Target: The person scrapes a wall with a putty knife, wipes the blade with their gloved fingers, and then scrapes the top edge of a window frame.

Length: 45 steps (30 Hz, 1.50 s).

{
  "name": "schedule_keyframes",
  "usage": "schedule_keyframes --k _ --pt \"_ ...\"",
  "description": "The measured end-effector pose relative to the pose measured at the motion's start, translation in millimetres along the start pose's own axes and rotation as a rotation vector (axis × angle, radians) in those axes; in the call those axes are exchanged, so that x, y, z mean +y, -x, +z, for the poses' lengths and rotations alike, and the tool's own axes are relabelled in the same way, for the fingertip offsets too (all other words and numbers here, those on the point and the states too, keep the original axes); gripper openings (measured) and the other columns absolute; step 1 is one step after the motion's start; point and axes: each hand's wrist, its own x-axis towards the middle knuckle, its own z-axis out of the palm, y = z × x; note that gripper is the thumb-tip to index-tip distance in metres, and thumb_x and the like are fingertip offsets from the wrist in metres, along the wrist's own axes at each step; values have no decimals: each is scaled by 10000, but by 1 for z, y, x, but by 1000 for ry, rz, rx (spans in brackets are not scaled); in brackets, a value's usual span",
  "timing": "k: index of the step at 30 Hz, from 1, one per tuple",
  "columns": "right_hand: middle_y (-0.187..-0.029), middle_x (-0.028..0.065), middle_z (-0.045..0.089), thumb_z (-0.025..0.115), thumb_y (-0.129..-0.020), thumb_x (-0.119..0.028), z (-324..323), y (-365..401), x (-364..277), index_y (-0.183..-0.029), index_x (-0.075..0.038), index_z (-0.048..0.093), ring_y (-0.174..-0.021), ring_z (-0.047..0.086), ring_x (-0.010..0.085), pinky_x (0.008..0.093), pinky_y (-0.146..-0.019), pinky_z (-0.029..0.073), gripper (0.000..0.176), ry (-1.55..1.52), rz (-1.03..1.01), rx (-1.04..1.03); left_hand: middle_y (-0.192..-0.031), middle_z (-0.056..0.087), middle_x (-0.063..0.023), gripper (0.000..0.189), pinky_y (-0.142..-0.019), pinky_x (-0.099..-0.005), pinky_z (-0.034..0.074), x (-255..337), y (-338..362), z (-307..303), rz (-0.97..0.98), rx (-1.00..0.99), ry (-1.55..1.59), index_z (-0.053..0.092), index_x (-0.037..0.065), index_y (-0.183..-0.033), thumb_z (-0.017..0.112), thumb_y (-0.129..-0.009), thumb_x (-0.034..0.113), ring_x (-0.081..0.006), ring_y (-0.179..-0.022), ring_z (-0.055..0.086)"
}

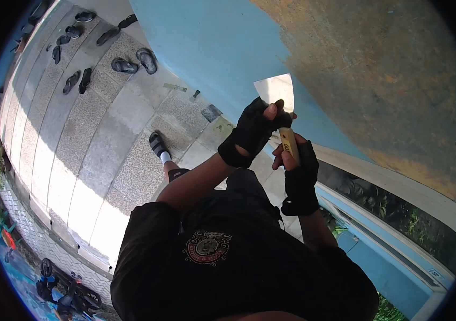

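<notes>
A scraper with a pale, flat blade (pixel 280 90) and a wooden handle (pixel 289 143) is held in front of the wall, blade upward. My right hand (pixel 301 174), in a black fingerless glove, is closed round the handle, and dark printed marks show on the wood. My left hand (pixel 257 125), in a matching glove, grips the lower part of the blade with thumb and fingers. The join between blade and handle is partly hidden by the left fingers. Beside both hands stands the wall (pixel 212 48), light blue with a large brown, bare-looking patch (pixel 377 69).
Several dark sandals (pixel 124 66) lie on the tiled floor (pixel 126 120) at the upper left. A window ledge (pixel 393 176) runs along the wall at the right. My sandalled foot (pixel 158 143) stands on the tiles. A bicycle-like vehicle (pixel 73 289) is at the lower left.
</notes>
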Motion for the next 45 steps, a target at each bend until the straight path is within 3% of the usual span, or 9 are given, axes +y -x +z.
schedule_keyframes --k 8,10,18,25,26,29,36,44,45 --pt "-919 108 575 676 -866 -214 -16 -13 -46 -1256 -72 419 -546 522 116 235 -472 421 488 -175 146 41 -984 686 -46 326 -889 -308 496 -1 -23 50 -87 -65 -106 654 2 -1168 710 -952 239 -128 -939 625" --pt "-858 70 544 673 -858 -182 -13 -14 -50 -1202 -65 437 -523 467 91 237 -454 383 432 -63 166 117 -907 642 -14 353 -735 -268 474 2 -27 62 -17 -9 -37 631 26 -1096 673 -964 351 -93 -811 583" --pt "-703 49 511 660 -876 -102 -27 -25 -52 -1048 -13 503 -471 450 95 238 -444 347 249 -191 348 46 -803 651 -86 604 -717 -332 564 9 -48 85 -237 -5 357 604 26 -1027 497 -997 620 -225 -779 705" --pt "-631 17 473 651 -909 -120 -26 -40 -36 -1062 -8 513 -422 389 79 244 -417 308 235 302 198 54 -791 659 -90 640 -617 -307 550 15 -58 72 -217 9 317 593 24 -1023 496 -982 655 -202 -651 681" --pt "-654 73 610 680 -856 -244 -23 -36 -44 -927 37 639 -544 589 165 305 -580 462 292 366 208 173 -778 653 -93 658 -614 -303 550 15 -57 74 -234 -3 330 595 18 -1007 489 -978 666 -202 -651 683" --pt "-638 52 601 677 -861 -255 -22 -36 -64 -893 27 648 -552 582 171 319 -580 470 285 313 375 67 -756 645 -98 687 -595 -295 547 21 -58 78 -244 60 306 606 2 -982 485 -972 679 -204 -635 682" --pt "-550 1 459 648 -911 -137 -10 -35 -46 -916 -12 551 -415 412 91 258 -418 292 158 408 130 160 -603 581 -75 621 -563 -332 515 28 -60 83 -216 126 152 581 74 -796 474 -984 656 -220 -574 646" --pt "-567 3 445 623 -923 -105 -12 -40 -46 -935 -15 520 -415 397 82 256 -415 306 136 289 175 134 -736 653 -99 710 -563 -292 539 26 -54 80 -318 100 278 618 5 -995 472 -964 699 -200 -621 680" --pt "-716 55 566 658 -899 -144 -11 -41 -56 -955 2 592 -588 526 145 311 -555 408 170 276 274 129 -736 653 -99 710 -563 -292 539 27 -56 76 -323 104 275 618 5 -995 472 -964 699 -200 -621 680"
